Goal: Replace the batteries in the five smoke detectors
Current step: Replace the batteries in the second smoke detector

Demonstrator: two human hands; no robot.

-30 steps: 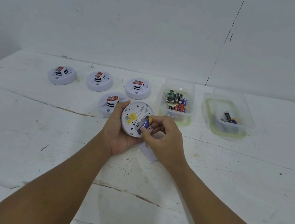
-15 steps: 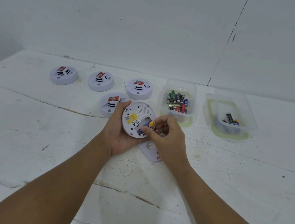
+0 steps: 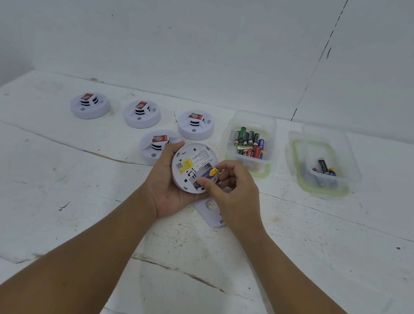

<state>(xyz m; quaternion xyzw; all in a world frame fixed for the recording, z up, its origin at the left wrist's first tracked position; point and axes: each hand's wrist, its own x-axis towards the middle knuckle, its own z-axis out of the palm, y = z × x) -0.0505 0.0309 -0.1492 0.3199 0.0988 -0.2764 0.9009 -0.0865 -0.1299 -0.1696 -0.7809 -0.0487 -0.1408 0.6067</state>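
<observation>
My left hand (image 3: 167, 188) grips a white smoke detector (image 3: 192, 164) turned back side up, its battery bay exposed beside a yellow label. My right hand (image 3: 233, 188) pinches a blue-and-yellow battery (image 3: 211, 172) that sits tilted at the bay's right edge. Under my right hand lies the detector's white cover (image 3: 211, 212) on the table. A fourth detector (image 3: 154, 145) stands face up just left of my left hand. Three more detectors (image 3: 89, 105) (image 3: 141, 114) (image 3: 196, 125) line the back.
A clear tub (image 3: 248, 158) with several batteries stands right of the detectors. Farther right, a second clear tub (image 3: 321, 173) on a green-rimmed lid holds a few batteries. The white table (image 3: 31, 182) is cracked and ends at a wall behind.
My right hand has lifted the battery's yellow end out toward the bay's right edge; a second ago the battery lay flatter across the bay under my fingers.
</observation>
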